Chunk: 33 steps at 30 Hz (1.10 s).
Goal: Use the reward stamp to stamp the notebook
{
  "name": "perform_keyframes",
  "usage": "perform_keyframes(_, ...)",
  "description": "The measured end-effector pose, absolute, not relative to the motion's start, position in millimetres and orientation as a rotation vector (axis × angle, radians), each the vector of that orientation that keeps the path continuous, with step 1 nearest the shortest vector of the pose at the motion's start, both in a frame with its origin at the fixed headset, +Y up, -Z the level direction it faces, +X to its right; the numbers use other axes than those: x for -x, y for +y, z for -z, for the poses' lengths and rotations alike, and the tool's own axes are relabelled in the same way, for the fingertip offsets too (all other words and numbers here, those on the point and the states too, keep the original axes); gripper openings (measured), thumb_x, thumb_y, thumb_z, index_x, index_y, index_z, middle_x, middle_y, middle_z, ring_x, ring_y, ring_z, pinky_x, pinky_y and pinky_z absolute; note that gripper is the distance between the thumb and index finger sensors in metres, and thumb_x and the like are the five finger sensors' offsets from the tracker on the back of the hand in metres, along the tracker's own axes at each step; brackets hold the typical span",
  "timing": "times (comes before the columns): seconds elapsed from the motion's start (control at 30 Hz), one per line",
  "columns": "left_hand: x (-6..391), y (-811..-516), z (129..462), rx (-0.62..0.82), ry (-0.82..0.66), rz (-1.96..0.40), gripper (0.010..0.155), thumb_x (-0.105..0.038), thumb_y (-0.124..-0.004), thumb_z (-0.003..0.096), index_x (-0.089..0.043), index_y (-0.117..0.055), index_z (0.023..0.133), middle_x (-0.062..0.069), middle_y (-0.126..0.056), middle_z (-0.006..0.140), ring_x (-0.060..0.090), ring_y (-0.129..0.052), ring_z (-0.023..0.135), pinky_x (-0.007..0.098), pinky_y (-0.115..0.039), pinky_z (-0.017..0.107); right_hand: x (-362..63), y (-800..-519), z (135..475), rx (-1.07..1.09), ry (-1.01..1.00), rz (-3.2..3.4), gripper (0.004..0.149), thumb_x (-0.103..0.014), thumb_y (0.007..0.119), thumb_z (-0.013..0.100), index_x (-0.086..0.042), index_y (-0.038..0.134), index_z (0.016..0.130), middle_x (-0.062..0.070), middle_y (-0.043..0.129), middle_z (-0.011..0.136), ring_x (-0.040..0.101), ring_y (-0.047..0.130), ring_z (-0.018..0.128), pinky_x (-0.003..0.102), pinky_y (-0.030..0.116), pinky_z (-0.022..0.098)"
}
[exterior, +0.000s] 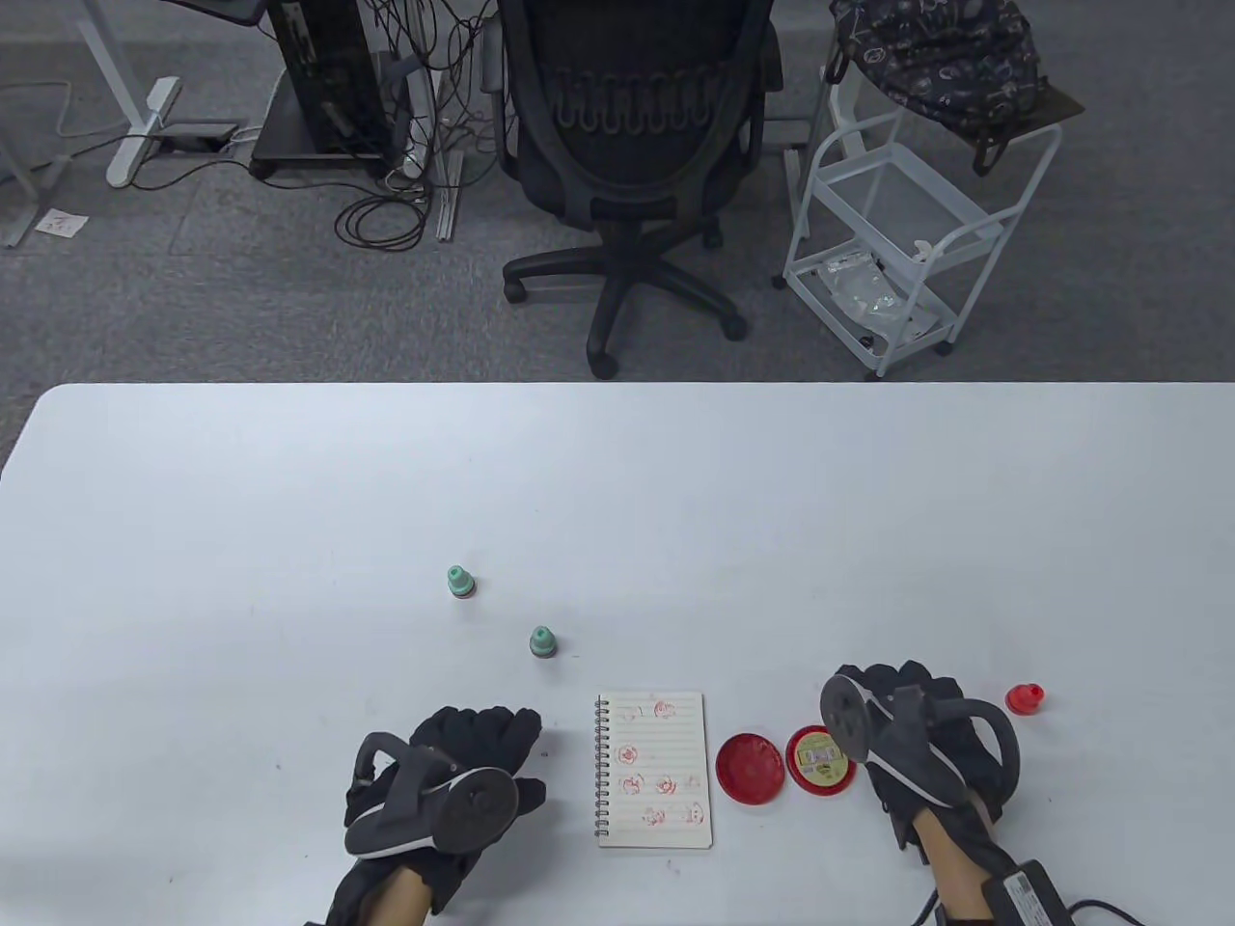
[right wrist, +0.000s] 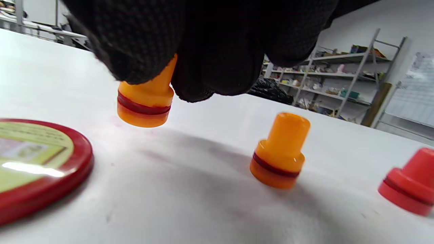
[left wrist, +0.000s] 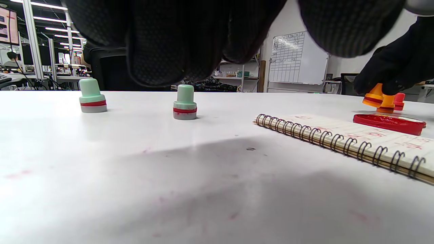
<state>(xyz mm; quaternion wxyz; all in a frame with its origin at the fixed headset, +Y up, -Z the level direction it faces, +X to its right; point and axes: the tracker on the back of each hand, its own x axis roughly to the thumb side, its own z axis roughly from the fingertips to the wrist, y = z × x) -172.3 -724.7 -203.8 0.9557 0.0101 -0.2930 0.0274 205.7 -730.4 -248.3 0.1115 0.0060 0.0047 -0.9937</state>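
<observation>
Farthest left on the table (exterior: 289, 502) stand two green stamps, one (exterior: 459, 582) further out, the other (exterior: 543, 642) nearer the notebook; both sit upright on their bases, untouched. My left hand (exterior: 453, 772) rests on the table just beside the notebook's spiral edge. Its fingers hang loosely curled and its grip is empty.

The notebook (exterior: 656, 770) lies flat and open in front of me, its lined page already carrying several red marks, with some bare lines near the top. To its right are the open red ink pad (exterior: 749, 767) and, touching it, the pad's lid (exterior: 820, 760) with a yellow label.

My right hand (exterior: 917, 733) is beyond the lid, and its grip is pinched on the narrow handle of an orange stamp (right wrist: 145, 98), which hangs clear of the table with its face down. A second orange stamp (right wrist: 279, 152) stands nearby, and a red stamp (exterior: 1025, 697) stands further right, apart from my hand.

The stamp I hold looks like light, hard plastic, stiff enough to press firmly. Its smooth handle could twist in the glove, I judge, so I want my fingertips low on the neck, just above the wider collar, to keep the face level. The paper is thin and the notebook is light, so it may slide under a press unless my left hand steadies it.
</observation>
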Motion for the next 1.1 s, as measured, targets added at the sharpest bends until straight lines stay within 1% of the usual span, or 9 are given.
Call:
perform_keyframes(0.3, 174, -724, 205, 0.006, -0.579, -0.051, 0.069, -0.050, -0.079, 0.0483, -0.009, -0.075, 0.104, 0.017, -0.082, 0.098, 0.046, -0.088, 0.078, 0.064, -0.068, 0.063, -203, -741, 251, -0.031, -0.053, 2.810, 0.051, -0.033, 0.085, 0.035, -0.039, 0.076, 0.085, -0.010, 0.089, 0.088, 0.019, 0.089, 0.078, 0.042, 0.074, 0.062)
perform_keyframes(0.4, 175, -724, 205, 0.017, -0.573, -0.050, 0.069, -0.050, -0.078, 0.0486, -0.009, -0.075, 0.104, 0.017, -0.082, 0.098, 0.046, -0.088, 0.078, 0.064, -0.068, 0.063, -206, -739, 251, -0.052, -0.070, 2.804, 0.057, -0.038, 0.084, 0.034, -0.039, 0.072, 0.090, -0.008, 0.083, 0.094, 0.022, 0.084, 0.084, 0.043, 0.071, 0.065)
perform_keyframes(0.53, 175, -724, 205, 0.013, -0.569, -0.042, 0.069, -0.050, -0.078, 0.0487, -0.009, -0.075, 0.104, 0.017, -0.082, 0.098, 0.046, -0.088, 0.078, 0.064, -0.068, 0.063, -208, -732, 248, -0.046, -0.030, 2.845, 0.061, -0.042, 0.083, 0.034, -0.038, 0.068, 0.093, -0.005, 0.079, 0.098, 0.025, 0.080, 0.087, 0.044, 0.070, 0.066)
perform_keyframes(0.7, 179, -723, 205, -0.002, -0.553, -0.058, 0.069, -0.050, -0.078, 0.0487, -0.009, -0.074, 0.104, 0.017, -0.082, 0.098, 0.046, -0.088, 0.078, 0.064, -0.068, 0.063, -205, -729, 245, -0.009, 0.010, 2.856, 0.062, -0.044, 0.082, 0.033, -0.038, 0.068, 0.093, -0.004, 0.078, 0.099, 0.026, 0.079, 0.088, 0.045, 0.070, 0.065)
perform_keyframes(0.87, 183, -723, 208, -0.040, -0.525, -0.090, 0.072, -0.050, -0.078, 0.0489, -0.008, -0.070, 0.107, 0.018, -0.080, 0.100, 0.047, -0.086, 0.079, 0.064, -0.067, 0.063, -205, -723, 242, 0.026, 0.062, 2.916, 0.062, -0.044, 0.082, 0.033, -0.037, 0.068, 0.093, -0.003, 0.078, 0.098, 0.027, 0.080, 0.087, 0.045, 0.070, 0.065)
perform_keyframes(0.97, 184, -725, 217, -0.041, -0.486, -0.152, 0.074, -0.050, -0.078, 0.0492, -0.007, -0.066, 0.109, 0.019, -0.077, 0.103, 0.048, -0.084, 0.081, 0.065, -0.066, 0.063, -202, -713, 238, 0.078, 0.171, 2.976, 0.061, -0.045, 0.081, 0.034, -0.036, 0.069, 0.093, -0.003, 0.078, 0.098, 0.028, 0.080, 0.087, 0.046, 0.070, 0.064)
perform_keyframes(1.1, 180, -729, 238, -0.005, -0.425, -0.190, 0.077, -0.050, -0.077, 0.0498, -0.007, -0.060, 0.112, 0.020, -0.069, 0.107, 0.049, -0.080, 0.085, 0.065, -0.064, 0.065, -199, -700, 232, 0.135, 0.306, 2.992, 0.059, -0.045, 0.079, 0.035, -0.035, 0.070, 0.092, -0.003, 0.079, 0.097, 0.027, 0.081, 0.087, 0.045, 0.071, 0.064)
